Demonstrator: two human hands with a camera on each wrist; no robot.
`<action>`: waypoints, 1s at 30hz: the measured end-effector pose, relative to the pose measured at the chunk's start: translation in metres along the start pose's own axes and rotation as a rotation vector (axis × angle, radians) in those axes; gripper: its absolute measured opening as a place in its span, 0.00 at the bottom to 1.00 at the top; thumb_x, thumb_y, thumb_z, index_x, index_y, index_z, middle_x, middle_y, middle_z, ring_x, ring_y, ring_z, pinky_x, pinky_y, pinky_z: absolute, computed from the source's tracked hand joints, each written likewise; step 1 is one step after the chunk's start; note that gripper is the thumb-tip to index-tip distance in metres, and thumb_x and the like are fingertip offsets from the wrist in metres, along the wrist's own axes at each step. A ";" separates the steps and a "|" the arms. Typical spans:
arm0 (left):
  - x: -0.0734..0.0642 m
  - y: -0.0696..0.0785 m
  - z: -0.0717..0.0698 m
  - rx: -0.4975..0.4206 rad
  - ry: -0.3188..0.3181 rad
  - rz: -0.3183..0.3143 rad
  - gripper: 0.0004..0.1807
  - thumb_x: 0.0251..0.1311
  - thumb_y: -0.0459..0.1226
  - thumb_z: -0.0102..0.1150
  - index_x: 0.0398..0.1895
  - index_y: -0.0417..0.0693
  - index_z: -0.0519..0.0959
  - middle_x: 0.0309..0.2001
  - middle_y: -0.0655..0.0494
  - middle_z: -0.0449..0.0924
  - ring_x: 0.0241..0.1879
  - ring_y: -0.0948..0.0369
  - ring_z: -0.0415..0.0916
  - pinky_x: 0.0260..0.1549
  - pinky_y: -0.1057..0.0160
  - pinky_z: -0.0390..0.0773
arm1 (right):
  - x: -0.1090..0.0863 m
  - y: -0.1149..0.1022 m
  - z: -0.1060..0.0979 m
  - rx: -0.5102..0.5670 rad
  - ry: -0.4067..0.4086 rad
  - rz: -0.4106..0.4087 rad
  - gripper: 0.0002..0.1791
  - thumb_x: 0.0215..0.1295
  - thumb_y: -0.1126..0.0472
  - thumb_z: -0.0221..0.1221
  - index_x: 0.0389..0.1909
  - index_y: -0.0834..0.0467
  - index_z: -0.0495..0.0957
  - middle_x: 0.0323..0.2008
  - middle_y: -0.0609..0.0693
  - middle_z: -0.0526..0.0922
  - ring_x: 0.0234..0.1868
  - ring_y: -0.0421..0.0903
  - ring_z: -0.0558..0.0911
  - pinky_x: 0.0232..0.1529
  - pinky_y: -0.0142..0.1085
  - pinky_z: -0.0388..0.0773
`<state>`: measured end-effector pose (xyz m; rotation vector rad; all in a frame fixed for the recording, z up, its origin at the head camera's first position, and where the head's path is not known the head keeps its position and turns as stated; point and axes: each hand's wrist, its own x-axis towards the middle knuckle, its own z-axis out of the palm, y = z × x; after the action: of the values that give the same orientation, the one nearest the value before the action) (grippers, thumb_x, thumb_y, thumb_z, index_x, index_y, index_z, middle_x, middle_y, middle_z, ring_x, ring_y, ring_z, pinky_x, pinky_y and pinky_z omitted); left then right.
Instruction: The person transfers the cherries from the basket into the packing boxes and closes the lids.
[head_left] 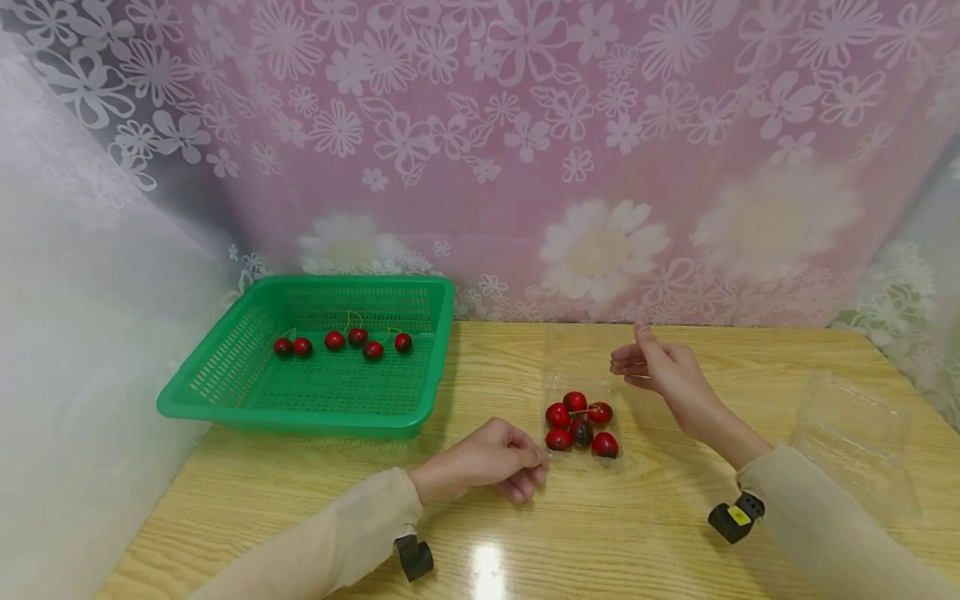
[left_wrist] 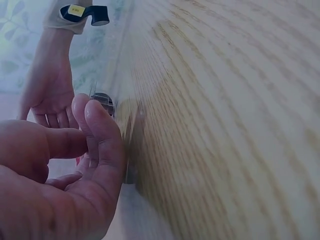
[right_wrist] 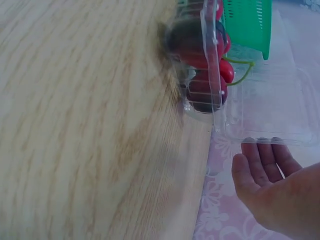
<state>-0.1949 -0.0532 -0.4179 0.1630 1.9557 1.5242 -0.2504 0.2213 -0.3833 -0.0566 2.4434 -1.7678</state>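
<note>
A clear plastic clamshell box [head_left: 624, 457] stands on the table, with several red cherries [head_left: 604, 445] in its base. Its transparent lid [right_wrist: 270, 107] is raised at the back. With curled fingers, my left hand [head_left: 495, 458] pinches the box's front left corner; in the left wrist view the left hand [left_wrist: 75, 170] partly hides the contact. To the right of the lid is my right hand [head_left: 667, 375], thumb up. In the right wrist view the right hand [right_wrist: 280, 185] touches the lid's edge with extended fingertips.
A green plastic basket [head_left: 300, 421] on the left holds several cherries [head_left: 372, 350], some with stems. Another clear plastic container [head_left: 855, 429] lies on the right, partly behind the right sleeve. A floral curtain [head_left: 480, 167] hangs behind the wooden table [head_left: 360, 517].
</note>
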 end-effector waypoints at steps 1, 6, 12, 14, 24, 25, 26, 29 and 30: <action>0.001 0.000 0.000 -0.003 0.005 0.003 0.11 0.74 0.33 0.55 0.40 0.35 0.85 0.29 0.52 0.85 0.20 0.66 0.79 0.21 0.72 0.81 | -0.001 -0.001 0.000 -0.010 -0.001 -0.013 0.46 0.77 0.30 0.37 0.57 0.72 0.76 0.43 0.43 0.87 0.46 0.35 0.86 0.53 0.30 0.83; 0.004 0.000 -0.002 -0.006 0.033 0.011 0.12 0.74 0.32 0.53 0.42 0.34 0.85 0.31 0.50 0.86 0.21 0.65 0.79 0.22 0.71 0.81 | -0.009 -0.002 0.001 -0.087 -0.008 -0.072 0.44 0.78 0.32 0.38 0.56 0.71 0.77 0.54 0.59 0.84 0.51 0.37 0.85 0.59 0.32 0.81; 0.004 0.000 -0.002 -0.004 0.031 0.015 0.12 0.74 0.34 0.54 0.42 0.34 0.85 0.32 0.49 0.86 0.21 0.65 0.79 0.23 0.71 0.82 | -0.018 0.001 0.004 -0.178 0.009 -0.089 0.41 0.79 0.34 0.39 0.56 0.68 0.80 0.60 0.64 0.81 0.59 0.52 0.84 0.61 0.38 0.81; 0.003 0.000 -0.002 0.013 0.035 0.017 0.14 0.74 0.39 0.56 0.40 0.36 0.85 0.32 0.49 0.86 0.21 0.65 0.79 0.23 0.70 0.82 | -0.021 0.001 0.004 -0.230 0.022 -0.098 0.40 0.80 0.35 0.39 0.55 0.67 0.82 0.60 0.63 0.82 0.61 0.57 0.83 0.62 0.43 0.80; 0.001 -0.003 -0.003 0.036 0.036 0.042 0.44 0.69 0.70 0.40 0.42 0.38 0.84 0.33 0.48 0.87 0.20 0.63 0.81 0.23 0.63 0.85 | -0.034 0.007 0.007 -0.341 0.038 -0.169 0.33 0.82 0.40 0.40 0.51 0.61 0.86 0.59 0.61 0.84 0.59 0.59 0.84 0.62 0.55 0.78; 0.001 -0.003 -0.004 0.035 0.035 0.043 0.47 0.68 0.72 0.37 0.43 0.37 0.84 0.33 0.48 0.87 0.20 0.62 0.81 0.23 0.63 0.85 | -0.035 0.008 0.008 -0.357 0.043 -0.184 0.32 0.83 0.41 0.40 0.51 0.60 0.86 0.59 0.61 0.84 0.59 0.59 0.84 0.61 0.55 0.78; 0.001 -0.003 -0.004 0.032 0.036 0.042 0.49 0.67 0.74 0.35 0.43 0.37 0.85 0.33 0.47 0.87 0.21 0.61 0.81 0.23 0.62 0.85 | -0.036 0.009 0.008 -0.371 0.045 -0.199 0.30 0.83 0.43 0.41 0.50 0.59 0.86 0.59 0.61 0.84 0.59 0.59 0.84 0.60 0.55 0.79; 0.002 -0.003 -0.005 0.033 0.040 0.034 0.53 0.64 0.77 0.30 0.43 0.38 0.85 0.34 0.47 0.87 0.21 0.60 0.82 0.23 0.61 0.85 | -0.039 0.011 0.010 -0.430 0.062 -0.236 0.27 0.83 0.45 0.43 0.48 0.57 0.87 0.59 0.61 0.84 0.57 0.59 0.85 0.52 0.50 0.81; 0.002 -0.003 -0.006 0.035 0.043 0.032 0.53 0.64 0.78 0.30 0.42 0.39 0.85 0.33 0.47 0.87 0.21 0.59 0.82 0.23 0.61 0.85 | -0.040 0.011 0.011 -0.448 0.069 -0.242 0.27 0.83 0.45 0.43 0.47 0.56 0.87 0.58 0.60 0.85 0.55 0.59 0.85 0.49 0.48 0.81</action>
<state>-0.1986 -0.0579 -0.4207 0.1792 2.0233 1.5259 -0.2086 0.2183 -0.3938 -0.3519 2.9410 -1.2730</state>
